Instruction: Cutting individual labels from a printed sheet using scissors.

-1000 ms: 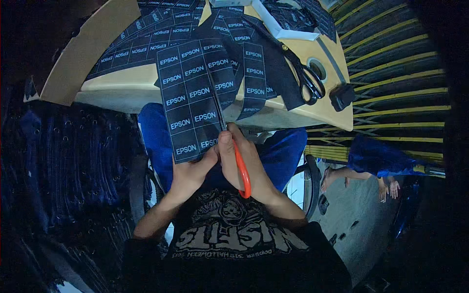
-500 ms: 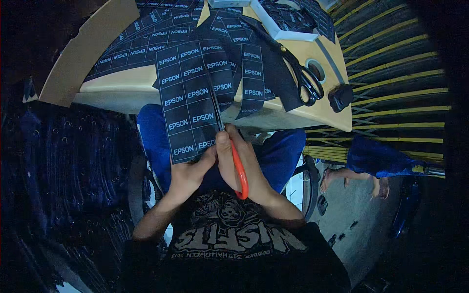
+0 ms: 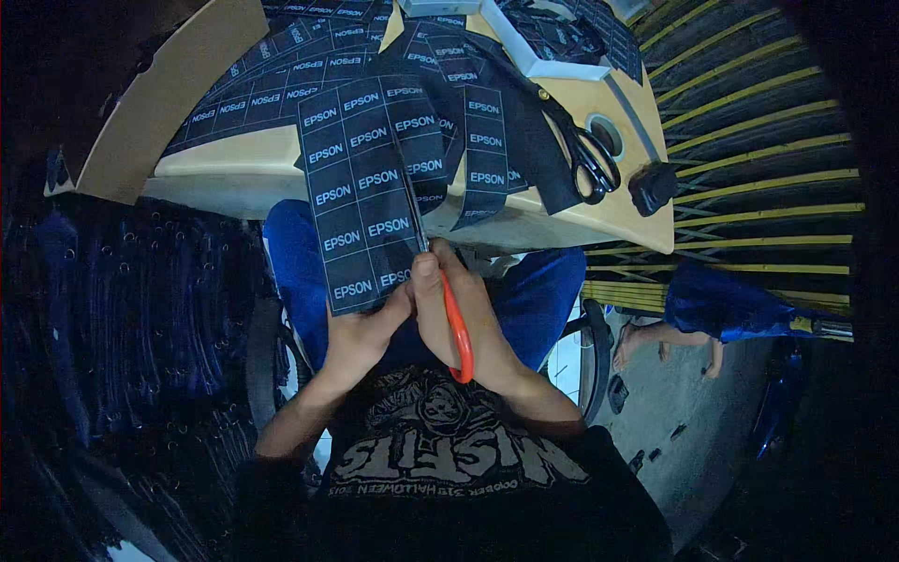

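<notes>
- From where I stand, the dark sheet is up between the person's 2 hands and the worktop, its near end above the lap and its far end overlapping the worktop's edge; I can't tell whether that end rests there.
- The sheet's long axis points away from the body, the far end leaning a little left.
- The left hand is nearest the sheet's near edge, thumb and fingers pinching that lower end; most of its fingers are hidden underneath.
- The right hand has its grip closed round the red-handled scissors, thumb on top, just beside the left thumb.
- From that right grip, most of the sheet lies ahead and to the left, with a narrower part showing right of the blades.
- Here is what counts: the blades run forward over the sheet, nearly parallel to its long edge and its pale printed lines. I can't make out their tips or how far they are parted.
- Beyond, to the right, a narrow strip hangs over the worktop's near edge, and black-handled scissors lie farther right.
</notes>
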{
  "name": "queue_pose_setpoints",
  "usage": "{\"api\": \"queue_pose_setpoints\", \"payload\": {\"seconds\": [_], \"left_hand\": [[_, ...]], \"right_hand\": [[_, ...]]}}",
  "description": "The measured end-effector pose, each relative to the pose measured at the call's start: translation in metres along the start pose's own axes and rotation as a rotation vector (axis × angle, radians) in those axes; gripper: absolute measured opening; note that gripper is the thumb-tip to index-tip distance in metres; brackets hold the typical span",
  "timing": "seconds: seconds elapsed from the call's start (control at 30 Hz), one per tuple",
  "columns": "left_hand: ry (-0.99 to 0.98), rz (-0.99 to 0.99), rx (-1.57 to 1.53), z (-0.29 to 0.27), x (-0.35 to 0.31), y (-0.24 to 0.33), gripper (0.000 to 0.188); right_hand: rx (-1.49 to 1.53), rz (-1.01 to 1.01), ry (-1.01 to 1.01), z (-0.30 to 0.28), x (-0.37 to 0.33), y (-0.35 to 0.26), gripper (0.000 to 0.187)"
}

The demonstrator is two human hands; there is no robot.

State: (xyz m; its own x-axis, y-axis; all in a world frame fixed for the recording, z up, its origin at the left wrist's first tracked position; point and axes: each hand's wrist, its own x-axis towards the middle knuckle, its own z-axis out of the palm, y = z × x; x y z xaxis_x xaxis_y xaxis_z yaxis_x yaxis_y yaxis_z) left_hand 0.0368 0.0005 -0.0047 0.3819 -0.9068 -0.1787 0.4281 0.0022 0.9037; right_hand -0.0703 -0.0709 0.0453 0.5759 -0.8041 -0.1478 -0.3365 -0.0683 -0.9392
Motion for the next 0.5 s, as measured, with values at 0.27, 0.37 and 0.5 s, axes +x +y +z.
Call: {"api": "queue_pose_setpoints", "payload": {"seconds": [0.27, 0.37, 0.5], "left_hand": [[0.028, 0.107, 0.126, 0.0037, -0.0014, 0.0014, 0.026], [0.035, 0.070, 0.115, 0.0031, -0.0022, 0.0017, 0.026], [0.020, 0.042, 0.094, 0.0013, -0.0030, 0.0000, 0.027]], "right_hand": [[0.009, -0.018, 0.028, 0.0017, 0.0036, 0.0041, 0.053], [-0.015, -0.009, 0.015, 0.0011, 0.0047, 0.0025, 0.052], [-0.026, -0.014, 0.030, 0.0016, 0.0051, 0.0015, 0.051]]}}
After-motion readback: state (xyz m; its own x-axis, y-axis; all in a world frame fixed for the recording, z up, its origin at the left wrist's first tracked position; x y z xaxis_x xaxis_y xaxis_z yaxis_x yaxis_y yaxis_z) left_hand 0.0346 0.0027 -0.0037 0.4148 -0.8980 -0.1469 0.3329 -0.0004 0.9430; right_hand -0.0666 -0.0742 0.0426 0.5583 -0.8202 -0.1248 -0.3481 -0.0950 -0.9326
